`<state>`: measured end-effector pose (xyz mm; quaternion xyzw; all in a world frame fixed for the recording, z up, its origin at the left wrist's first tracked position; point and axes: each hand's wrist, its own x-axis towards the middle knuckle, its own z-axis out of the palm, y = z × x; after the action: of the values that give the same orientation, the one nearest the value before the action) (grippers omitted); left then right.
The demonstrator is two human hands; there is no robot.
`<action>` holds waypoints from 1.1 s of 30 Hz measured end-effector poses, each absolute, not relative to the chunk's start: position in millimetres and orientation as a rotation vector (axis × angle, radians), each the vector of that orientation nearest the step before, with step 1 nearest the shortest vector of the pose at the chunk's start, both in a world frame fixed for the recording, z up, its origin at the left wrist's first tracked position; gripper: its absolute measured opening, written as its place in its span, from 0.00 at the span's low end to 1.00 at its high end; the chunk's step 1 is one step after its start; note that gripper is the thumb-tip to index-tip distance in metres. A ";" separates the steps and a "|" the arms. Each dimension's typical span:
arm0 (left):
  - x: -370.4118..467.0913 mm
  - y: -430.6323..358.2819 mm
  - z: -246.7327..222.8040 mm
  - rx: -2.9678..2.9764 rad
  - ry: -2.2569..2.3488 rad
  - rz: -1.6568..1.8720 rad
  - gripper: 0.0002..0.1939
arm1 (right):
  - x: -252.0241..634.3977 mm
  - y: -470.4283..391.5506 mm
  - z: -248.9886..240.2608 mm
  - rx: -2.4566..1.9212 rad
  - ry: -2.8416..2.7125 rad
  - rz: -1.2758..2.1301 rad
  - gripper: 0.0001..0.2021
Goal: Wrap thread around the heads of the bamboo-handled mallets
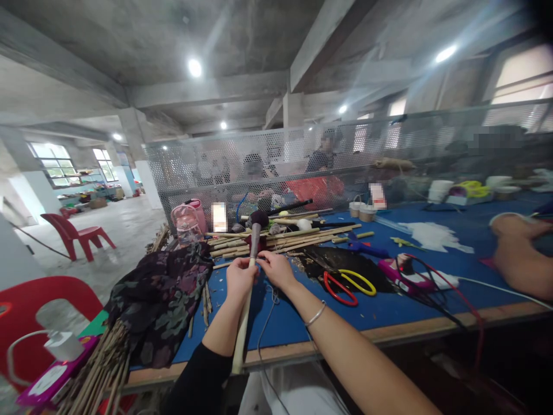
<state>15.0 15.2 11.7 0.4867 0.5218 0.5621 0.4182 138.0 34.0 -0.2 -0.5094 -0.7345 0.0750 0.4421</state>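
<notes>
My left hand (240, 279) is closed around a pale wooden stick (242, 331), its lower end reaching past the table's front edge. Above the fingers, the stick's upper part has a grey wrapping (254, 239). My right hand (277, 270) is beside the stick, its thumb and fingertips pinched together close to the wrapping's lower end. Whatever is in that pinch is too small to make out. Below the right hand a thin grey cord (264, 325) runs down over the table edge. Scissors (349, 285) with red and yellow handles lie to the right on a dark cloth.
On the blue table (302, 334), several pale sticks (311, 235) lie behind my hands. Patterned dark fabric (158, 305) and bundled twigs (106, 360) are at left. A pink power strip (404, 275) with cables sits right, near another person's arm (522, 253). Behind stands a perforated metal screen (185, 167).
</notes>
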 end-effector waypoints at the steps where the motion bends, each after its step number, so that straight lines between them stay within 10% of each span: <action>1: 15.2 13.9 13.1 1.232 1.309 1.409 0.11 | 138.1 33.2 0.2 -1.269 -1.820 0.186 0.11; 23: 21.1 9.1 18.0 1.154 1.215 1.395 0.14 | 135.0 40.4 4.7 -1.019 -1.532 0.754 0.09; 33: 25.8 4.9 19.4 0.937 0.889 1.323 0.12 | 153.7 39.5 7.0 -0.766 -1.295 1.749 0.14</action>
<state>25.8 4.9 19.4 0.4046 0.3838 0.5712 0.6023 153.7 39.5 7.0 -0.3036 -0.5132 0.6931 0.4050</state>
